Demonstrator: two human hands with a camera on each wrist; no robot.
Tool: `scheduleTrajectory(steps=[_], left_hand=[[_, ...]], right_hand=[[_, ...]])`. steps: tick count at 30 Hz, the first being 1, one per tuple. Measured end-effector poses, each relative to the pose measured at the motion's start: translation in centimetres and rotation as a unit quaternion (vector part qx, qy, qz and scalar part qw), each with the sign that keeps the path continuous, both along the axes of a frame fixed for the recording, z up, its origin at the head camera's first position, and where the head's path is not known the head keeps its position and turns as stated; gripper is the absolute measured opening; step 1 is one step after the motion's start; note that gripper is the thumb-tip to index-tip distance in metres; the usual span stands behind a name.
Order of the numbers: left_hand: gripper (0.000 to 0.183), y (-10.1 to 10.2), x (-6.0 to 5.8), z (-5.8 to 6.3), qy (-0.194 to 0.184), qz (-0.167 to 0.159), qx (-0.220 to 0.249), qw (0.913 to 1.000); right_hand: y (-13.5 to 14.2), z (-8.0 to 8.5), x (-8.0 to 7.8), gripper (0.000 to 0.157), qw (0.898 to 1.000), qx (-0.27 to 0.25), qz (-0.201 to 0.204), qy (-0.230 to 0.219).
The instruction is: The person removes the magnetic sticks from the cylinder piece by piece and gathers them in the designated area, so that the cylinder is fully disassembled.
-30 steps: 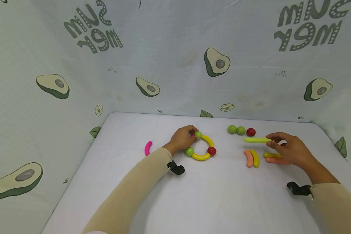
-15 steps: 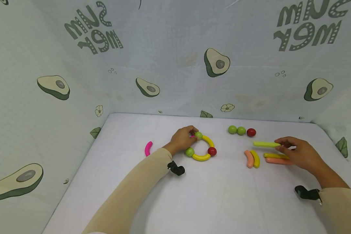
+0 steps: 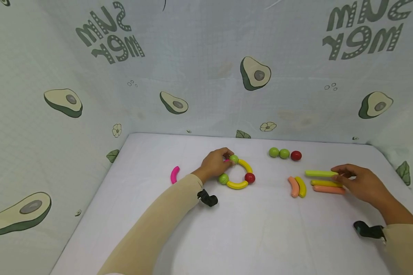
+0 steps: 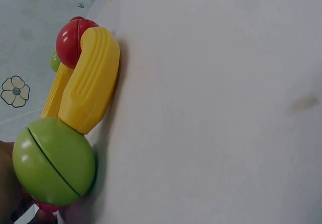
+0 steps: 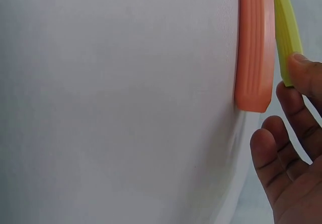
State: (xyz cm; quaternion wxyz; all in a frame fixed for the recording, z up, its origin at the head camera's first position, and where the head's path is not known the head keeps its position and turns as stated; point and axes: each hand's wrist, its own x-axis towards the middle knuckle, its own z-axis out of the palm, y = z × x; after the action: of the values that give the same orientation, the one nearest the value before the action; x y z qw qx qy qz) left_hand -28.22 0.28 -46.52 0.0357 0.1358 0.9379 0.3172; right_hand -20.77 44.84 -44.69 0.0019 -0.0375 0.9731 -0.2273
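Observation:
On the white table a ring of curved yellow bars and balls lies partly under my left hand. Thumb and fingers grip the ring's far green ball, with a bit of pink bar beside it. The nearer green ball and the red ball join the yellow bars; the ring's left side is hidden by the hand. My right hand pinches the right end of a straight yellow-green bar between thumb and forefinger, just behind a straight yellow bar and an orange bar.
Two green balls and a red ball stand in a row at the back. Curved orange and yellow bars lie side by side between the ring and the straight bars. A curved pink bar lies left.
My right hand has moved right and toward me with the yellow-green bar, bringing it alongside the straight yellow and orange bars. The left hand has stayed on the ring.

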Motion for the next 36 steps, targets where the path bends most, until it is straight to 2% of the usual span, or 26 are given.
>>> scheduleTrajectory(steps=[11,17,21,28,36], left_hand=[[0.03,0.0,0.1,0.1,-0.007,0.009,0.003,0.9999],[0.03,0.0,0.0,0.0,-0.003,0.007,0.003,1.0],[0.03,0.0,-0.1,-0.1,-0.001,0.004,0.002,1.0],[0.031,0.1,-0.1,-0.3,0.006,0.006,-0.001,1.0],[0.035,-0.4,0.0,-0.5,-0.002,-0.005,0.021,0.9998]], right_hand=[[1.0,-0.3,0.1,0.041,1.0,0.005,-0.003,0.005],[1.4,-0.5,0.0,0.04,1.0,-0.006,0.002,-0.008],[0.9,-0.4,0.1,0.042,1.0,-0.011,-0.014,-0.011],[-2.5,0.5,0.5,0.044,0.999,-0.022,-0.049,0.002],[-8.2,1.2,0.4,0.04,0.999,-0.022,-0.002,0.04]])
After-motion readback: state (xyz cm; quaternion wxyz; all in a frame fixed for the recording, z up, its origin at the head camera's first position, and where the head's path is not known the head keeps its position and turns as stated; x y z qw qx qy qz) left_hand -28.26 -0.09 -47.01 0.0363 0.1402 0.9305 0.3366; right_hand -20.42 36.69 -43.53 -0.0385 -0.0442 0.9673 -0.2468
